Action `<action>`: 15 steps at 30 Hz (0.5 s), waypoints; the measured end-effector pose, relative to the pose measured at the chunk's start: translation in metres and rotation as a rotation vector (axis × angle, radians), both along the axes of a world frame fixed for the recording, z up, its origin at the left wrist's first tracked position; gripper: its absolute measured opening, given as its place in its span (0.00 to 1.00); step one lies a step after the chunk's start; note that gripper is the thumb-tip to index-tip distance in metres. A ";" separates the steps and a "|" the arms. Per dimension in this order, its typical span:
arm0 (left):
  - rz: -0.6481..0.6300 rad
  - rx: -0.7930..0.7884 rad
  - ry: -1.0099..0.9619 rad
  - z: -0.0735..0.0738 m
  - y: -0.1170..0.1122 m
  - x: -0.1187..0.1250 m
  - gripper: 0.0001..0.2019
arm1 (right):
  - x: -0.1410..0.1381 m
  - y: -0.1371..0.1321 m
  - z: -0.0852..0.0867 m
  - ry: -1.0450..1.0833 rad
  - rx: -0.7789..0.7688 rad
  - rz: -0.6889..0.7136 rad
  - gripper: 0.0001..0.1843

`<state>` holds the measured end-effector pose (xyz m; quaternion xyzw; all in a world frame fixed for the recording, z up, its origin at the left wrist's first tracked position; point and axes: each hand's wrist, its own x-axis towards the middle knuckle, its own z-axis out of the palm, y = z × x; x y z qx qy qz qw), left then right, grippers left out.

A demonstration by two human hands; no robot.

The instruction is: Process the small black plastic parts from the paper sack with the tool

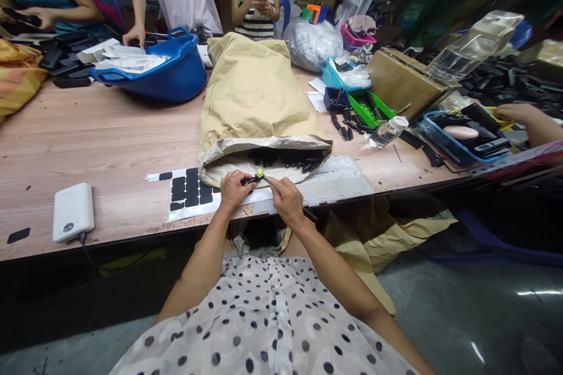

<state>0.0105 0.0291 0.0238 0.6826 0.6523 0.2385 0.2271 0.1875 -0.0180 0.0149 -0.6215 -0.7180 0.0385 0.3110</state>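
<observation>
My left hand is closed on a small black part with a round yellow-green piece at its end. Close beside it, my right hand pinches a slim tool whose black handle sticks out behind the palm; its tip is too small to make out. Both hands are at the mouth of a tan sack lying on the table, with several black parts inside. Under my left wrist lies a white sheet of black stickers.
A white power bank with a cable lies left. Beyond are a blue basin and co-workers. To the right stand a green tray, a small bottle, a carton and a blue basket, near another person's hand.
</observation>
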 end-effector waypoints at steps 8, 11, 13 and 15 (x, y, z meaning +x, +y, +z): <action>-0.003 0.036 -0.011 -0.003 -0.001 -0.001 0.07 | 0.022 0.022 -0.005 0.003 0.058 -0.113 0.18; -0.005 0.045 -0.019 -0.003 -0.002 -0.001 0.10 | 0.031 0.028 -0.010 -0.059 0.062 -0.114 0.16; -0.003 0.046 -0.015 -0.003 -0.003 -0.001 0.12 | 0.033 0.028 -0.014 -0.102 0.066 -0.117 0.15; 0.000 0.043 -0.007 -0.002 -0.004 -0.001 0.14 | 0.032 0.026 -0.017 -0.133 0.063 -0.123 0.14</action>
